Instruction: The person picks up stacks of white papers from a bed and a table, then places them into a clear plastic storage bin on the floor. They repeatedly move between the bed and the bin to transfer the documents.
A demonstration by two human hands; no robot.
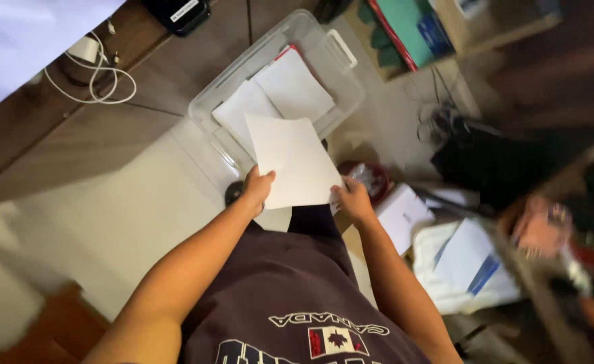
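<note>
Holding a white sheet of paper (294, 160) by its two lower corners, the person stands over a clear plastic bin (310, 40) on the floor. Left hand (258, 187): fingers curled, thumb on top, pinching the sheet's lower left corner. Right hand (352, 199): fingers folded under, pinching the lower right corner; exact finger positions cannot be told, blurred. Sheet hangs flat, slightly tilted, above the near end of the bin, overlapping it in view. Inside the bin lie more white papers (290, 84), one with a red edge showing behind. White cable (101, 84) coiled on the wooden floor to the left. Loose papers and envelopes (469, 259) piled to the right, near the right forearm. Dark shirt (290, 296) fills the lower view.
</note>
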